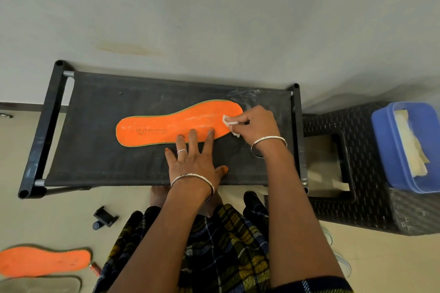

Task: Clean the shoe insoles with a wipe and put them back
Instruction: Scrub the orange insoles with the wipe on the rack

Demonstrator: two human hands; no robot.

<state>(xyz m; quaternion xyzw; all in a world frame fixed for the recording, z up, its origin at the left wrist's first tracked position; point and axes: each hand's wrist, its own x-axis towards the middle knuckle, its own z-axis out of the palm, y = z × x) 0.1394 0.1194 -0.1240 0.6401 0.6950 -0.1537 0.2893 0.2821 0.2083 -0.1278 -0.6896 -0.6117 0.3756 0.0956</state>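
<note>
My left hand (192,162) presses the orange insole (166,126), fingers straight. Just right of it, my right hand (257,123) pinches the wipe (229,121).

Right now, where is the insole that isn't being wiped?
Head view, bottom left: the other insole lies on the floor, a small red object beside it.

Part-hidden: small white wipe (229,121), mostly inside curled fingers (242,117) of right hand (258,125); second orange foam insole (45,260) on floor, left end cut by the edge; blue plastic tub (385,150), right side cut off; pale grey flat piece (40,284) at bottom left, cut off, kind unclear.
</note>
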